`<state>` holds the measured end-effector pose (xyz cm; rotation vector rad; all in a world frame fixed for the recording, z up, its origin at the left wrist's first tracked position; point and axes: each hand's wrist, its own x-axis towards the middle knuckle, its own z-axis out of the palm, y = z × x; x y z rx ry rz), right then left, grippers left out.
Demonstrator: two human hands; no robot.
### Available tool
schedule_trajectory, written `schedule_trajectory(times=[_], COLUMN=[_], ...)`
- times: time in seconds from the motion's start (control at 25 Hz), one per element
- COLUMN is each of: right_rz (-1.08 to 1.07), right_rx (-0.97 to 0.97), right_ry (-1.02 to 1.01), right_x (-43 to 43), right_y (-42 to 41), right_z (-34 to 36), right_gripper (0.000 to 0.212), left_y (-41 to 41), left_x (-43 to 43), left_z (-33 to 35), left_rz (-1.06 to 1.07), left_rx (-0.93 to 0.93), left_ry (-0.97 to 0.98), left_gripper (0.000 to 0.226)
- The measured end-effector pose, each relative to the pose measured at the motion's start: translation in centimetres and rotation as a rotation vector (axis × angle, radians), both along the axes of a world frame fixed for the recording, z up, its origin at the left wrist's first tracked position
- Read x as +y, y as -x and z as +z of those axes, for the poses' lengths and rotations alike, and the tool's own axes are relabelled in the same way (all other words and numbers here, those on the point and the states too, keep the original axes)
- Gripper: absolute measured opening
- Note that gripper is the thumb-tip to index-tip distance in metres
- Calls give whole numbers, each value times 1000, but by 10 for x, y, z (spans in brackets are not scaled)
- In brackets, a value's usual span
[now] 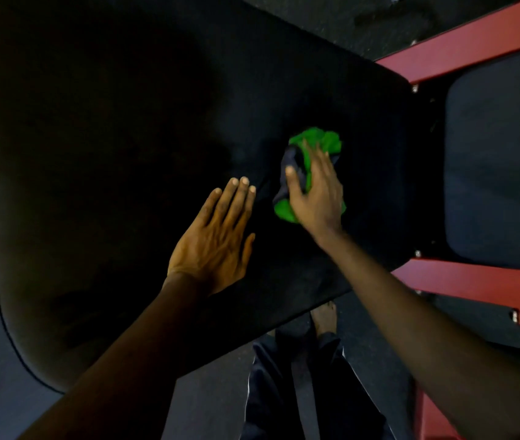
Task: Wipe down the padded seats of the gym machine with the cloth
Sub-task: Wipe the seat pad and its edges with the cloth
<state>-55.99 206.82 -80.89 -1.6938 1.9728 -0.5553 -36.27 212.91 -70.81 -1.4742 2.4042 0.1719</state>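
left hand (217, 236) lay flat on pad (125, 122), fingers straight, holding nothing | right hand (315, 192) fingers curled round bunched green cloth (319, 139), pressed on pad near its right end | second pad (499, 160) sat between red frame (474, 49) rails

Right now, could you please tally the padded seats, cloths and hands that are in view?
Padded seats: 2, the large padded seat and the smaller padded seat
Cloths: 1, the green cloth
Hands: 2, the left hand flat on the large padded seat, the right hand gripping the green cloth
Total: 5
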Motion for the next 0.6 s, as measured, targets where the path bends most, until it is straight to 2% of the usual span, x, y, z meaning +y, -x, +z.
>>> schedule_trajectory(times=[0.12, 0.2, 0.32, 0.48, 0.6], right_rz=[-127, -100, 80, 282, 294], right_rx=[-10, -2, 8, 19, 36], right_ry=[-117, -82, 85, 0, -11], right_x=[-71, -81, -32, 63, 49], right_y=[-9, -16, -13, -1, 3], right_z=[2, 4, 8, 22, 19], right_gripper=[74, 69, 59, 55, 55], left_y=[1, 0, 1, 0, 1], left_x=[0, 1, 0, -1, -1], left_z=[-1, -1, 0, -1, 0], left_rz=[6, 3, 15, 7, 1], left_rx=[-2, -7, 12, 11, -3], left_ry=[-4, 0, -4, -4, -20], left_gripper=[74, 74, 74, 74, 74])
